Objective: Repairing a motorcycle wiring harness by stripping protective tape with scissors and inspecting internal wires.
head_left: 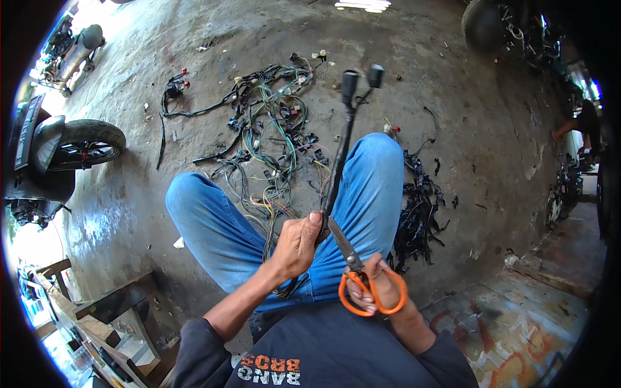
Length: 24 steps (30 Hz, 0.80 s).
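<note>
My left hand was closed around the black wrapped cable, which stretched past my right knee to two dark connectors. My right hand gripped the orange-handled scissors, their blades apparently together, the tip just right of my left thumb; whether it touched the cable, I couldn't tell. I judged it best to pinch the cable firmly, keep the blade nearly flat along it and snip shallowly, away from that thumb, since a deep bite could nick any wires inside.
</note>
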Each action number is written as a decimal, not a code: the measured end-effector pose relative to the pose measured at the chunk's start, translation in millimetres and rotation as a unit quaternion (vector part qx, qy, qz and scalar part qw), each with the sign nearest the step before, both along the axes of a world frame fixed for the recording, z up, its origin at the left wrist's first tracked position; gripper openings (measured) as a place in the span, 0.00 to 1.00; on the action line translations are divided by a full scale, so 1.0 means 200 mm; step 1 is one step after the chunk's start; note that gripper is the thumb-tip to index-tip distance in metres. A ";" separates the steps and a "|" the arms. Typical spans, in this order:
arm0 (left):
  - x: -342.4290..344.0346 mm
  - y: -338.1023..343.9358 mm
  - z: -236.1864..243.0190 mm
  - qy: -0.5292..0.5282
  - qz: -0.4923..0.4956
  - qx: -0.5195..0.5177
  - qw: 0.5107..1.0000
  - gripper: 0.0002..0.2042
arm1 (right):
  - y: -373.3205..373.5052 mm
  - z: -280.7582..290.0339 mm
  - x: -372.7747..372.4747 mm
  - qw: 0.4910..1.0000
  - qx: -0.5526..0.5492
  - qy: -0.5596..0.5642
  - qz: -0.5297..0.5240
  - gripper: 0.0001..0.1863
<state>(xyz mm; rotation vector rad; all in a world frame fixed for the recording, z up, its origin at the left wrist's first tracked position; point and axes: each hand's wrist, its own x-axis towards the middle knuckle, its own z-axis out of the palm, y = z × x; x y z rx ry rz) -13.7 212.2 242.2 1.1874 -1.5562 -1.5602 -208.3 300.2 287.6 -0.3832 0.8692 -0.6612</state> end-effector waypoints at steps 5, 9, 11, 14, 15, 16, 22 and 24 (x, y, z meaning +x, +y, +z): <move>-0.15 0.10 -0.02 0.088 0.163 0.161 0.969 0.33 | 0.03 -0.03 0.17 0.995 -0.033 0.043 -0.078 0.38; -0.16 0.12 -0.03 0.131 0.176 0.190 0.957 0.32 | 0.05 -0.06 0.24 0.988 -0.060 0.049 -0.133 0.36; -0.17 0.13 -0.03 0.142 0.184 0.198 0.952 0.31 | 0.05 -0.06 0.26 0.988 -0.057 0.047 -0.138 0.36; -0.19 0.11 -0.05 0.186 0.200 0.232 0.934 0.30 | 0.02 -0.04 0.27 0.984 -0.054 0.062 -0.155 0.35; -0.20 0.10 -0.05 0.226 0.206 0.246 0.920 0.29 | 0.01 -0.03 0.28 0.983 -0.042 0.078 -0.163 0.35; -0.19 0.09 -0.06 0.212 0.217 0.246 0.921 0.29 | 0.00 -0.03 0.28 0.983 -0.050 0.071 -0.161 0.35; -0.20 0.05 -0.04 0.299 0.162 0.212 0.916 0.28 | -0.06 0.03 0.27 0.982 -0.058 0.087 -0.160 0.35; -0.18 0.05 -0.02 0.291 0.175 0.198 0.920 0.28 | -0.08 0.03 0.25 0.986 -0.061 0.066 -0.143 0.35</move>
